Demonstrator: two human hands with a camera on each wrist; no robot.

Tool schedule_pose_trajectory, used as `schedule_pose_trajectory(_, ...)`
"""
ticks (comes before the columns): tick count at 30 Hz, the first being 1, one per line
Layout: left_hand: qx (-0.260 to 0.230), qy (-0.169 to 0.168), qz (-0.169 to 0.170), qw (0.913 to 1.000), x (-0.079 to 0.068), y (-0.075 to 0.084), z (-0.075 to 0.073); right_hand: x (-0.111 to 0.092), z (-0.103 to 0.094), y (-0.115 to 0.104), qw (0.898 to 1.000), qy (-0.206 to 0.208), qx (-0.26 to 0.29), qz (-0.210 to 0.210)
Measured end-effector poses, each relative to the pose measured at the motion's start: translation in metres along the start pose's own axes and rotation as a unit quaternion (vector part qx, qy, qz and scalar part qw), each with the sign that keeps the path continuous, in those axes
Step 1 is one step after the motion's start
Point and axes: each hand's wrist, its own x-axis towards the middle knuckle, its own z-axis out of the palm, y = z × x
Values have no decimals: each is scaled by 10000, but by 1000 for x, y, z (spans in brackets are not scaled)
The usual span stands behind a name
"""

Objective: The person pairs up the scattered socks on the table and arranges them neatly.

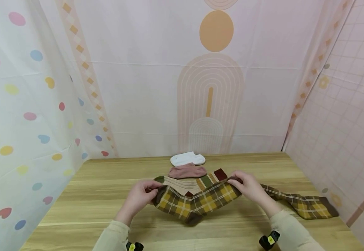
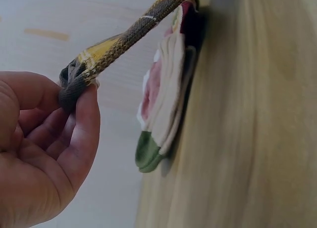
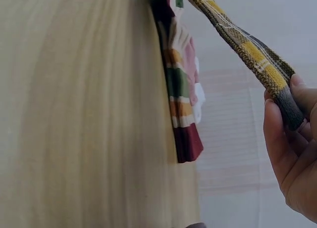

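Observation:
A yellow and brown plaid sock (image 1: pixel 211 201) is stretched between both hands, its dark heel sagging at the middle. My left hand (image 1: pixel 142 196) pinches its dark left end between thumb and fingers. The dark right end is pinched by my right hand (image 1: pixel 247 186). Both wrist views show the sock raised off the tabletop. Just behind it lies a cream sock (image 2: pixel 166 89) with a green toe, striped leg and maroon cuff (image 3: pixel 188 143), partly hidden by the plaid one in the head view.
Another plaid sock (image 1: pixel 310 206) lies at the right of the wooden table (image 1: pixel 84 195), partly behind my right forearm. Farther back are a pink sock (image 1: pixel 186 171) and a white sock (image 1: pixel 185 159) near the table's far edge. Patterned curtains (image 1: pixel 144 104) surround the table.

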Motion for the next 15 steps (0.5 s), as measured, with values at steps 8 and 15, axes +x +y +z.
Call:
schedule_pose_trajectory(8,91,-217,67,9997,-4,-9,-1,-5,5,3,9999,-73,-121,30)
schedule_pose_trajectory(15,46,-453,150,9988,-5,-18,-1,-8,8,7,9993,-161,-313,-96)
